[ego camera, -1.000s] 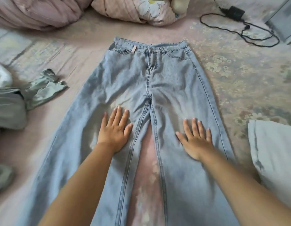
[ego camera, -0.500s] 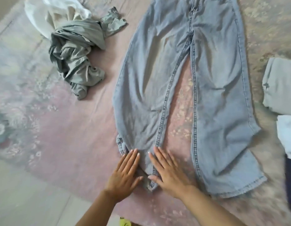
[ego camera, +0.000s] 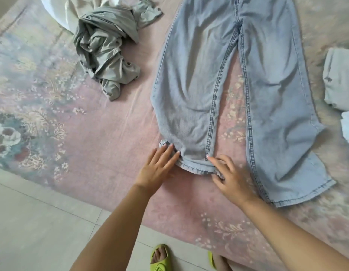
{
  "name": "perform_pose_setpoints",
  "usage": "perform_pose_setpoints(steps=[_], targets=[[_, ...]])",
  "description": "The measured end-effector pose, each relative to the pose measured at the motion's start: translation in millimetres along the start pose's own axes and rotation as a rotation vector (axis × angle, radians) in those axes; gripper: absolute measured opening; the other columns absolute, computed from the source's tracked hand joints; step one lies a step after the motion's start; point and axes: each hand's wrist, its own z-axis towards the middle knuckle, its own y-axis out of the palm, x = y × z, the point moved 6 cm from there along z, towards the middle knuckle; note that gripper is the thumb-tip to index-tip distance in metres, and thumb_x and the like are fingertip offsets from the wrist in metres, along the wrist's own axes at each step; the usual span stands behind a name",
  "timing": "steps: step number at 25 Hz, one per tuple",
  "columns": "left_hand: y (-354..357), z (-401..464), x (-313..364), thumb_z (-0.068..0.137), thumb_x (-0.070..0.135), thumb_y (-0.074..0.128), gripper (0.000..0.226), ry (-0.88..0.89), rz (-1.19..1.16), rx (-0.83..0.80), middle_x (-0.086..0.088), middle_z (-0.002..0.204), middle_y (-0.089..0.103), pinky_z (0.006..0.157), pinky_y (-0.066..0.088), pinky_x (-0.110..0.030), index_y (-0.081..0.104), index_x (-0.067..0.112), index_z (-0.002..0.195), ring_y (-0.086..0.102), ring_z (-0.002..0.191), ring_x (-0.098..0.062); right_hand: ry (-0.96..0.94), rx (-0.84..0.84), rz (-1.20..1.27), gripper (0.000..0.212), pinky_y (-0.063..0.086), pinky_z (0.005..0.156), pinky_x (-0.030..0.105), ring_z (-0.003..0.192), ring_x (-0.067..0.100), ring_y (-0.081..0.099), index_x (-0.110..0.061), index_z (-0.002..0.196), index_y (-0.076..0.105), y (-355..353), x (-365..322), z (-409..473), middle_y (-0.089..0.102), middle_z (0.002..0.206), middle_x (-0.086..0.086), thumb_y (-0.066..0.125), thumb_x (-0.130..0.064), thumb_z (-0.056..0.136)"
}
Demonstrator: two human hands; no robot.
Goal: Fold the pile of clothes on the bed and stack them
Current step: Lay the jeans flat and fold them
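Now, jeans [ego camera: 236,79]: spread flat on the bed [ego camera: 95,137], legs pointing near.
Left hand [ego camera: 158,168]: straight fingers pressing the left leg's hem.
Right hand [ego camera: 231,176]: pinching the same hem.
Crumpled clothes [ego camera: 105,49]: far left.

Light jeans [ego camera: 236,79] flat on bed [ego camera: 91,133], left hand [ego camera: 158,169], right hand [ego camera: 231,178] at hem

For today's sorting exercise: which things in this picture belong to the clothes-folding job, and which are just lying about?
Part of the job:
light blue denim jeans
crumpled grey-green garment
folded pale grey clothes at the right edge
left hand and right hand, both at a jeans hem

Just lying about:
pink floral bedsheet
lime green slipper
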Motion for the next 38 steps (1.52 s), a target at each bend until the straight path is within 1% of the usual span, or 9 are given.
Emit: perform_pose_setpoints(steps=[4, 7, 14, 16, 17, 26, 31, 35, 38], targets=[[-13.3, 30.3, -17.3, 0.073, 0.011, 0.067, 0.043, -0.205, -0.086, 0.173, -0.015, 0.109, 0.064, 0.069, 0.053, -0.042, 0.049, 0.011, 0.112, 0.065, 0.091, -0.033, 0.465, 0.211, 0.528, 0.046, 0.05, 0.083, 0.024, 0.092, 0.023, 0.063, -0.037, 0.097, 0.064, -16.0, 18.3, 6.1, 0.061, 0.104, 0.001, 0.064, 0.006, 0.081], [-23.1, 39.0, -28.5, 0.065, -0.009, 0.072, 0.039, -0.367, -0.277, 0.176, -0.014, 0.083, 0.062, 0.037, 0.037, -0.027, 0.051, 0.009, 0.093, 0.057, 0.05, -0.03, 0.558, 0.211, 0.567, 0.025, 0.045, 0.082, 0.013, 0.096, 0.02, 0.061, -0.024, 0.095, 0.064, -18.0, 18.3, 3.6, 0.063, 0.103, 0.007, 0.069, -0.002, 0.083], [-91.7, -28.1, -25.4, 0.084, -0.007, 0.06, 0.017, -0.866, -0.806, 0.302, -0.001, 0.078, 0.062, 0.066, 0.051, -0.037, 0.063, 0.009, 0.09, 0.061, 0.071, -0.022, 0.22, 0.225, 0.143, 0.039, 0.035, 0.085, 0.003, 0.098, 0.007, 0.044, -0.004, 0.086, 0.068, -54.2, -38.3, -18.4, 0.046, 0.105, 0.001, 0.054, -0.04, 0.092], [-116.7, -56.5, -16.8, 0.085, -0.008, 0.058, 0.019, -1.009, -0.833, 0.297, -0.002, 0.084, 0.062, 0.069, 0.047, -0.03, 0.063, 0.008, 0.095, 0.061, 0.077, -0.021, 0.119, 0.166, 0.031, 0.011, 0.038, 0.082, 0.009, 0.091, 0.008, 0.045, -0.011, 0.087, 0.058, -56.8, -64.0, -31.9, 0.045, 0.102, -0.001, 0.067, -0.016, 0.085], [-130.3, -68.9, -12.5, 0.085, -0.009, 0.057, 0.019, -1.028, -0.792, 0.317, -0.002, 0.086, 0.06, 0.068, 0.041, -0.022, 0.063, 0.005, 0.096, 0.058, 0.078, -0.021, 0.089, 0.157, -0.008, 0.027, 0.04, 0.079, 0.016, 0.088, 0.011, 0.046, -0.015, 0.088, 0.051, -58.6, -79.6, -38.2, 0.043, 0.101, -0.001, 0.072, -0.002, 0.076], [-159.7, -115.8, -33.1, 0.063, -0.029, 0.061, 0.045, -0.705, -0.455, 0.219, -0.018, 0.092, 0.051, 0.062, 0.042, -0.025, 0.06, 0.001, 0.096, 0.051, 0.072, -0.025, 0.237, 0.006, -0.332, 0.063, 0.027, 0.03, 0.027, 0.039, 0.023, 0.045, -0.017, 0.087, 0.041, -39.7, -139.4, -65.4, 0.051, 0.065, 0.005, 0.085, 0.003, 0.046], [-135.2, -129.5, -53.5, 0.07, -0.027, 0.058, 0.038, -0.725, -0.51, 0.237, -0.013, 0.092, 0.054, 0.072, 0.041, -0.015, 0.066, -0.002, 0.097, 0.055, 0.076, -0.023, 0.183, 0.027, -0.303, 0.021, 0.026, 0.027, 0.02, 0.032, 0.019, 0.047, -0.021, 0.092, 0.044, -27.2, -150.1, -72.2, 0.052, 0.053, 0.0, 0.054, -0.016, 0.074], [-120.8, -136.5, -45.2, 0.077, -0.02, 0.059, 0.033, -0.804, -0.649, 0.258, -0.001, 0.088, 0.056, 0.071, 0.035, 0.001, 0.071, 0.006, 0.092, 0.053, 0.075, -0.005, 0.386, -0.119, -0.195, 0.058, 0.009, 0.031, 0.016, 0.033, 0.017, 0.041, -0.024, 0.089, 0.041, -9.8, -125.3, -90.2, 0.05, 0.052, -0.005, 0.084, -0.008, 0.054], [-101.6, -140.0, -47.3, 0.073, -0.021, 0.064, 0.034, -0.707, -0.631, 0.137, 0.003, 0.085, 0.055, 0.061, 0.039, -0.008, 0.073, 0.007, 0.091, 0.051, 0.075, -0.004, 0.543, -0.313, -0.146, 0.023, 0.034, 0.049, 0.03, 0.061, 0.02, 0.044, -0.029, 0.103, 0.038, 2.2, -104.6, -99.9, 0.047, 0.071, -0.004, 0.053, -0.015, 0.091]])
